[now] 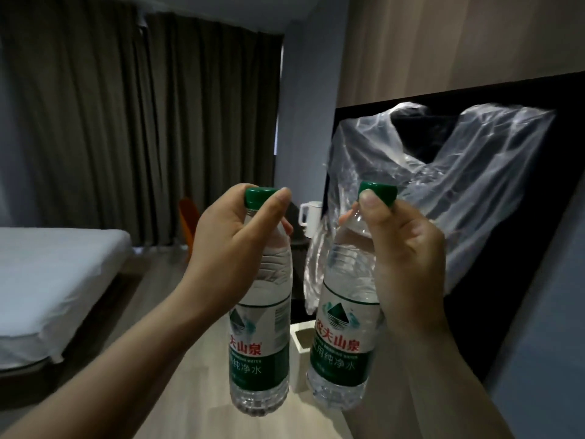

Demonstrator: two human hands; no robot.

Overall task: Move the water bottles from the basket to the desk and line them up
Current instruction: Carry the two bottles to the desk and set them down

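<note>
Green-capped, clasped by the neck: left water bottle [259,343] in left hand [228,248], right water bottle [342,353] in right hand [408,258], dangling over the desk [297,419], likely for standing in line

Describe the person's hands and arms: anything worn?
The left hand and right hand are bare: no gloves, rings or watch in view. The left forearm and right forearm are uncovered to the frame edge, no sleeve showing. The right thumbnail is short and unpainted.
</note>
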